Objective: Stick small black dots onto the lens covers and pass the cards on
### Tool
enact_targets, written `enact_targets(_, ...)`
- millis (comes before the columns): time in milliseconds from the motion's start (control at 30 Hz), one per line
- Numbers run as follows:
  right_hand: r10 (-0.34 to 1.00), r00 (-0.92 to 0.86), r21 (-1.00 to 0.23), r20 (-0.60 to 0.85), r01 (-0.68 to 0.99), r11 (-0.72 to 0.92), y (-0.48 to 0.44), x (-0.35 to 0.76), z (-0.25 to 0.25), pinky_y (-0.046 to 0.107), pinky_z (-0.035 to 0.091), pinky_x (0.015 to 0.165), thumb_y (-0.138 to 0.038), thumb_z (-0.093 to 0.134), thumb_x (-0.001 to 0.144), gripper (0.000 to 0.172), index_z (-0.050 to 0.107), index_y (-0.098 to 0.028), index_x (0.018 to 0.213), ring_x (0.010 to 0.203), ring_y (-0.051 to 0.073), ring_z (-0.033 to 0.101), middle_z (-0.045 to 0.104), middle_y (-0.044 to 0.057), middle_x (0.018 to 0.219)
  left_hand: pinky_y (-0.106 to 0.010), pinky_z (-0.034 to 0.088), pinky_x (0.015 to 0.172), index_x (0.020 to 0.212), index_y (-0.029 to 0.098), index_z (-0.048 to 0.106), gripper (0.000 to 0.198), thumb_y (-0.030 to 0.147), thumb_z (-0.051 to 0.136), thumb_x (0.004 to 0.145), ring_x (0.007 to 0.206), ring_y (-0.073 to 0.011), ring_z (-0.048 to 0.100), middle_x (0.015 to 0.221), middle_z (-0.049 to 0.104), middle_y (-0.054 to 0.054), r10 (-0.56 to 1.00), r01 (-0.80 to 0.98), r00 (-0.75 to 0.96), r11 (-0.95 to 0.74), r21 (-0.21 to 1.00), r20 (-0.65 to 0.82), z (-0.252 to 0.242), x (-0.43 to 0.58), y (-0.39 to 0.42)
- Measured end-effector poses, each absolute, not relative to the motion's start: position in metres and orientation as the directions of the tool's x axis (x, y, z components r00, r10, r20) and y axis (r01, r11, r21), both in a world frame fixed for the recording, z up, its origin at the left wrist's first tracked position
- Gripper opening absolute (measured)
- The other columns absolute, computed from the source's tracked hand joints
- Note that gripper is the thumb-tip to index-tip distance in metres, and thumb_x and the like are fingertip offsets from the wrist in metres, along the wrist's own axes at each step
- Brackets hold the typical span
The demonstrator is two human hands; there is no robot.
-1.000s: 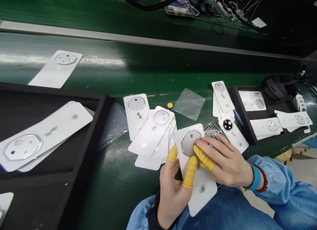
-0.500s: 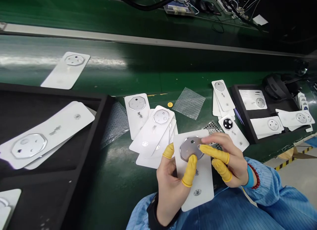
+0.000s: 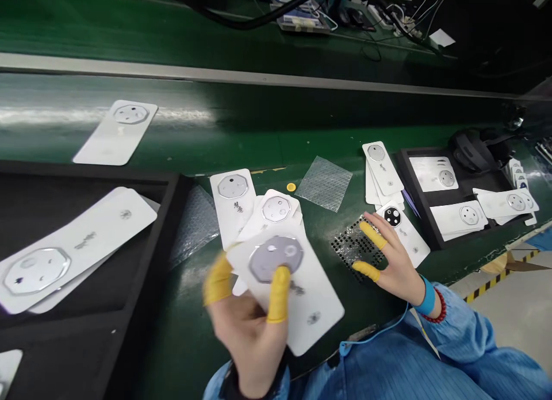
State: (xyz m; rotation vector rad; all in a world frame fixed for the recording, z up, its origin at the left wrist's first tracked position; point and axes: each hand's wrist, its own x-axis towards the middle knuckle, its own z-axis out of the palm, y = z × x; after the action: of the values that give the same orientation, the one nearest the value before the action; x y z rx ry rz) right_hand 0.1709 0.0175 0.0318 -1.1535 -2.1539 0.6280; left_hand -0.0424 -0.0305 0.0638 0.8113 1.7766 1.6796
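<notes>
My left hand (image 3: 252, 337), in yellow finger cots, grips a white phone back cover (image 3: 317, 291) with a grey octagonal camera area. Its thumb presses on the cover's face near the camera area; hand and cover are slightly blurred. Several similar white back covers (image 3: 233, 207) lie overlapping on the bench behind it, partly hidden by the held one. To the right, my right hand (image 3: 394, 273) hovers at or rests on a clear sheet of black dots (image 3: 349, 247), thumb and fingers apart, holding nothing. Whether it touches the sheet I cannot tell.
A black tray (image 3: 142, 273) with covers stands at left, another black tray (image 3: 437, 227) at right. Bubble wrap (image 3: 325, 183) and a yellow finger cot (image 3: 291, 187) lie mid-bench. A cover with black camera circles (image 3: 407, 239) lies beside my right hand.
My left hand has moved left with the back cover, tilting it. My right hand has left the cover and moved to the dotted sheet, fingers spreading. The view has shifted slightly.
</notes>
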Motion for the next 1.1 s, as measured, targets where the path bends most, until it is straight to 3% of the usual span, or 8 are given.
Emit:
enact_targets(67,0.853,-0.458,-0.519,0.251,0.680,0.518,0.016,0.186,0.007,0.070,0.035,0.111,-0.030,0.065,0.093,0.046,0.055,-0.025,0.137,0.144,0.038,0.037,0.051,0.016,0.147,-0.037,0.054,0.093,0.115,0.019,0.064,0.037,0.030,0.071,0.081,0.108,-0.0257,0.068,0.099,0.075,-0.007,0.772,0.154,-0.635,0.108,0.982,0.014,0.053,-0.056,-0.028)
enact_targets(133,0.841,-0.467,-0.497,0.273,0.680,0.539,0.013,0.194,-0.008,0.069,0.040,0.107,-0.021,0.056,0.097,0.032,0.061,-0.025,0.129,0.136,0.035,0.048,0.061,0.015,0.137,-0.044,0.051,0.095,0.103,0.017,0.072,0.031,0.038,0.065,0.082,0.105,-0.0303,0.069,0.101,0.077,-0.011,0.862,0.189,-0.502,0.196,0.962,-0.077,0.039,-0.062,-0.025)
enact_targets(333,0.728,-0.503,-0.540,0.465,0.491,0.684,0.018,0.192,0.020,0.056,0.048,0.106,-0.004,0.056,0.093,0.047,0.056,-0.025,0.135,0.127,0.027,0.057,0.062,0.014,0.133,-0.033,0.053,0.057,0.072,0.015,0.078,0.034,0.047,0.066,0.076,0.062,-0.0255,0.068,0.068,0.076,-0.008,0.959,0.064,-0.135,0.258,0.964,-0.248,0.025,-0.039,-0.013)
enact_targets(433,0.620,-0.654,-0.495,0.434,0.402,0.771,0.025,0.189,0.042,0.057,0.045,0.108,-0.002,0.054,0.092,0.046,0.057,-0.020,0.134,0.126,0.027,0.056,0.062,0.016,0.131,-0.033,0.055,0.061,0.072,0.015,0.079,0.036,0.050,0.070,0.074,0.063,-0.0241,0.068,0.068,0.076,-0.007,0.960,-0.045,-0.050,0.273,0.961,-0.275,0.030,-0.026,-0.010)
enact_targets(667,0.700,-0.583,-0.711,0.412,0.274,0.647,0.041,0.161,0.052,0.036,0.060,0.083,-0.016,0.064,0.093,0.016,0.068,-0.018,0.108,0.096,0.019,0.065,0.069,0.010,0.103,-0.034,0.054,0.070,0.075,0.016,0.079,0.030,0.045,0.075,0.073,0.072,-0.0240,0.069,0.072,0.077,-0.007,0.943,-0.177,-0.082,0.305,0.936,-0.323,0.027,-0.021,-0.008)
enact_targets(767,0.621,-0.634,-0.599,0.461,0.294,0.745,0.042,0.147,0.046,0.035,0.061,0.075,-0.015,0.057,0.096,0.011,0.068,-0.014,0.098,0.089,0.019,0.064,0.069,0.012,0.097,-0.031,0.051,0.063,0.072,0.016,0.079,0.026,0.042,0.076,0.073,0.065,-0.0205,0.064,0.067,0.075,-0.004,0.933,-0.202,-0.102,0.319,0.926,-0.344,0.024,-0.021,-0.008)
enact_targets(1000,0.354,-0.781,-0.087,0.515,0.363,0.928,0.040,0.139,0.032,0.037,0.062,0.084,-0.005,0.043,0.096,0.031,0.066,-0.013,0.077,0.085,0.019,0.068,0.073,0.014,0.094,-0.027,0.046,0.059,0.068,0.012,0.076,0.022,0.034,0.072,0.072,0.060,-0.0162,0.059,0.062,0.071,-0.004,0.906,-0.296,-0.113,0.362,0.884,-0.409,0.017,-0.020,-0.009)
enact_targets(1100,0.296,-0.807,-0.030,0.511,0.328,0.944,0.044,0.137,0.029,0.036,0.062,0.080,-0.005,0.042,0.097,0.029,0.065,-0.012,0.080,0.083,0.019,0.070,0.074,0.014,0.095,-0.027,0.047,0.059,0.067,0.012,0.075,0.027,0.037,0.071,0.073,0.059,-0.0164,0.060,0.060,0.069,-0.004,0.900,-0.305,-0.127,0.365,0.880,-0.417,0.015,-0.019,-0.008)
